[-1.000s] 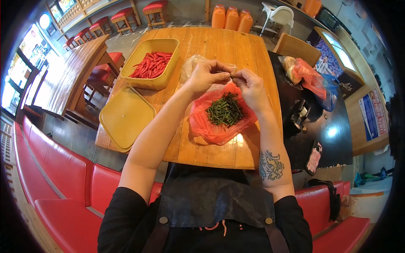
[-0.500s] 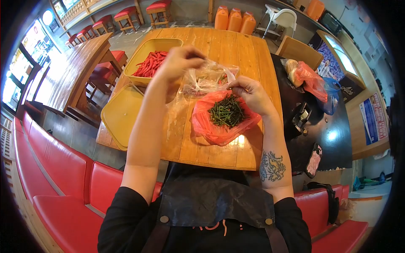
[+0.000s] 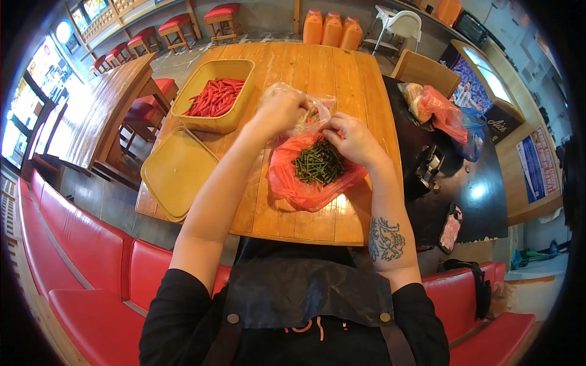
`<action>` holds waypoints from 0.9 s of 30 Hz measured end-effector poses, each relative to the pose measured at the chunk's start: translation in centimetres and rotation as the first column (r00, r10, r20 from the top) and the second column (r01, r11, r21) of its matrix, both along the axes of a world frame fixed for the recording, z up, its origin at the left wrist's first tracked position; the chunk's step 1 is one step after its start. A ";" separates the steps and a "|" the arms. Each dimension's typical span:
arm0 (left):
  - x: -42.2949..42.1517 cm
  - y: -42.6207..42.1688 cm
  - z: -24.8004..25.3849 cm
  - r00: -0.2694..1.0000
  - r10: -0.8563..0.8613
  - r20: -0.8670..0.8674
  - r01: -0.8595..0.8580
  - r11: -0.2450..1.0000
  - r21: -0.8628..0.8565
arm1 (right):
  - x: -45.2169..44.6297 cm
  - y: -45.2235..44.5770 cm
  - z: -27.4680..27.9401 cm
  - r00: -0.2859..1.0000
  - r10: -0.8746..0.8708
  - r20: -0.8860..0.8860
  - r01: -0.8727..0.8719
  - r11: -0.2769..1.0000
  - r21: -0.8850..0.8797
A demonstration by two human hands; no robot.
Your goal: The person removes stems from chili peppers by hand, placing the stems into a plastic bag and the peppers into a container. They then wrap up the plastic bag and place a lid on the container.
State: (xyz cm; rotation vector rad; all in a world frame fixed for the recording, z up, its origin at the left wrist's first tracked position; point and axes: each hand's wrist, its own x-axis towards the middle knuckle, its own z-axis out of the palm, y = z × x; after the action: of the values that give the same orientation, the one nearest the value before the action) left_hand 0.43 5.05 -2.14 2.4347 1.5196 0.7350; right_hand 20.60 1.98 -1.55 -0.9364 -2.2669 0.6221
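My left hand (image 3: 282, 110) is over the clear plastic bag (image 3: 317, 105), its fingers bent down at the bag's opening; what they hold, if anything, is too small to tell. Some red and green pieces show through the bag. My right hand (image 3: 352, 139) is pinched closed at the back edge of the red plastic bag (image 3: 287, 181), beside the clear one. Whatever lies between its fingertips is hidden. Green stems (image 3: 318, 163) fill the open red bag. To the left, red chillies (image 3: 216, 97) lie in a yellow tub (image 3: 227, 122).
The yellow lid (image 3: 178, 174) lies left of the red bag on the wooden table (image 3: 293, 227). A black table (image 3: 482, 210) on the right bears a phone (image 3: 451, 229), a black object (image 3: 430, 168) and filled bags (image 3: 444, 113). Red benches run along the front.
My hands were together above the red bag, then parted. My left hand swung left toward the yellow tub and has come back to the clear bag. My right hand stayed near the red bag.
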 end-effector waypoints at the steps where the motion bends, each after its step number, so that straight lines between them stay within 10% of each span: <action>1: 0.9 0.6 -0.8 1.000 -0.004 -0.002 0.004 1.000 0.000 | -0.1 0.2 -0.3 1.000 -0.001 0.009 0.000 0.999 0.048; 13: 5.7 4.2 -2.0 0.960 -0.067 -0.272 0.074 0.997 0.016 | 0.4 1.6 -2.2 0.958 -0.275 -0.078 0.285 0.936 0.204; 22: 6.0 4.0 -1.6 0.992 -0.101 -0.075 0.101 0.995 0.005 | 1.1 2.6 -3.8 0.914 -0.404 -0.028 0.402 0.899 0.170; 27: 4.5 3.6 0.4 0.994 -0.078 0.080 0.098 0.950 -0.295 | 1.5 3.0 -4.2 0.912 -0.410 0.014 0.403 0.903 0.146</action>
State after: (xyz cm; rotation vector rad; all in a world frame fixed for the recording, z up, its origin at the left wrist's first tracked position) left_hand 4.94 8.65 -1.73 2.2135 1.3741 0.5211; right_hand 22.06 5.02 -5.76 -1.3127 -2.0295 0.2546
